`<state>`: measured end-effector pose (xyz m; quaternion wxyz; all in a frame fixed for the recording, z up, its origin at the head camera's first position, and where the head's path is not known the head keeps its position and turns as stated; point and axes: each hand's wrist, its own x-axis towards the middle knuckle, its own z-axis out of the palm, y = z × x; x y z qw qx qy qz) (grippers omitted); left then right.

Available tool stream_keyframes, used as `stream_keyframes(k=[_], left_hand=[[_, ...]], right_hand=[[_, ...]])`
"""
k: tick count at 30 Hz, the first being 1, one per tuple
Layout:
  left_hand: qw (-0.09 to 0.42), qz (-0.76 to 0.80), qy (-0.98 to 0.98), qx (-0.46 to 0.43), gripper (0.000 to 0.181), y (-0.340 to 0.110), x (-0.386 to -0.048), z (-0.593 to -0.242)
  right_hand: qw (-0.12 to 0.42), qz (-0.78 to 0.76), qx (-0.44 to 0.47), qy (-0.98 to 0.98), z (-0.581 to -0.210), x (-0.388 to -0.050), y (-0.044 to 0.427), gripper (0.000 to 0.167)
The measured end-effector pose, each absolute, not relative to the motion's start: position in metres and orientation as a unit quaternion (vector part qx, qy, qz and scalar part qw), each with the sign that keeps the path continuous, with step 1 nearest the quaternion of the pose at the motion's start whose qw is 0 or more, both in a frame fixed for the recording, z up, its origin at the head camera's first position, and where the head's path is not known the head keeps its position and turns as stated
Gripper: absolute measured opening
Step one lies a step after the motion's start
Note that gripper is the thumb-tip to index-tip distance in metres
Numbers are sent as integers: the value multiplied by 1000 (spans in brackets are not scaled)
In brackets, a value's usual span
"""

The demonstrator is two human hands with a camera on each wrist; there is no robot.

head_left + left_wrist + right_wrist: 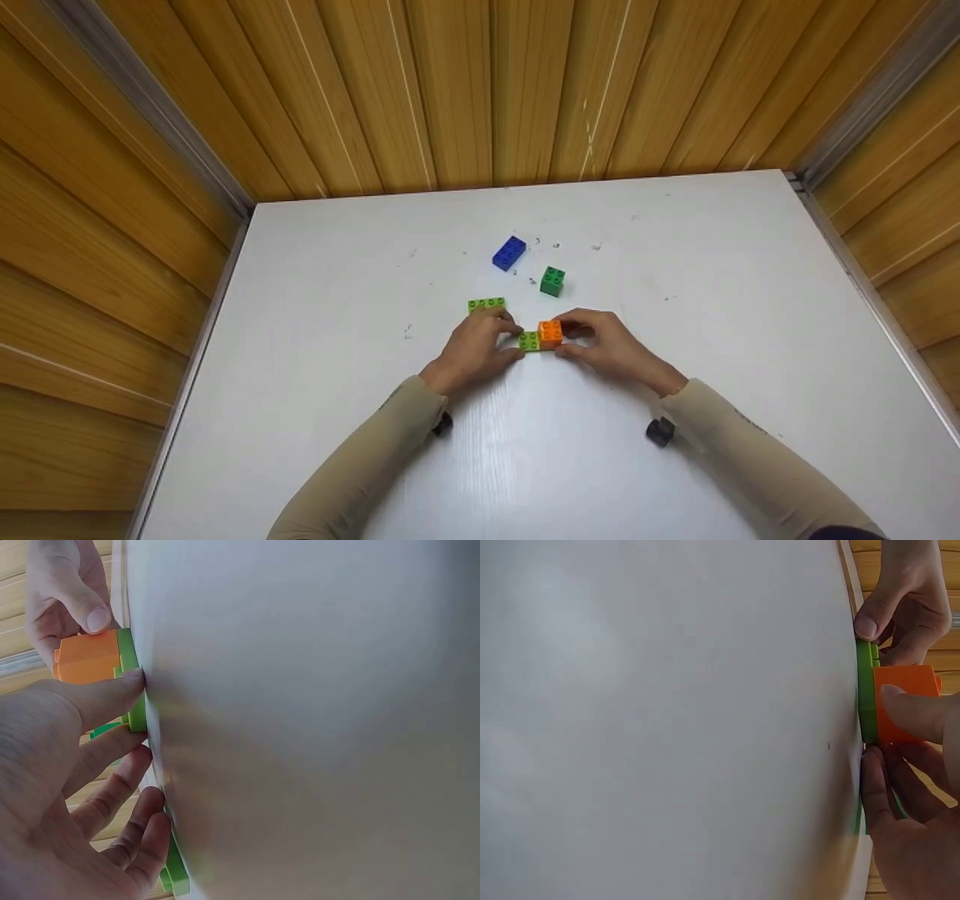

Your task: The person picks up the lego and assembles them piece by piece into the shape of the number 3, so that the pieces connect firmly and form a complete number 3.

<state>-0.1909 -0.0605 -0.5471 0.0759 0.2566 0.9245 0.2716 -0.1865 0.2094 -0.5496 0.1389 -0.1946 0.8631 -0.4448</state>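
Note:
A flat light green toy brick (pixel 528 342) lies on the white table, with an orange block (pixel 551 333) standing on its right end. My left hand (pixel 474 343) pinches the left end of the flat brick between thumb and fingers. From the other side, my right hand (pixel 611 343) grips the orange block, its thumb pressed to the near face in the right wrist view. No gap shows between the orange block (pixel 88 658) and the flat brick in the left wrist view. Just beyond my left fingers lies another light green brick (pixel 487 303), partly hidden by that hand.
A dark green block (pixel 553 280) stands a little behind the hands, and a blue brick (pixel 509 253) lies farther back. Wood-patterned walls (pixel 450 90) border the back and sides of the white table (pixel 337 262).

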Motion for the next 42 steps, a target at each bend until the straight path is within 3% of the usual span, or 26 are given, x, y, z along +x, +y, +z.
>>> stream_keyframes(k=[42], left_hand=[[108,291,922,232,40,-63,-194,-535]], right_hand=[[136,-446,-195,863,-556,-193,212,41]])
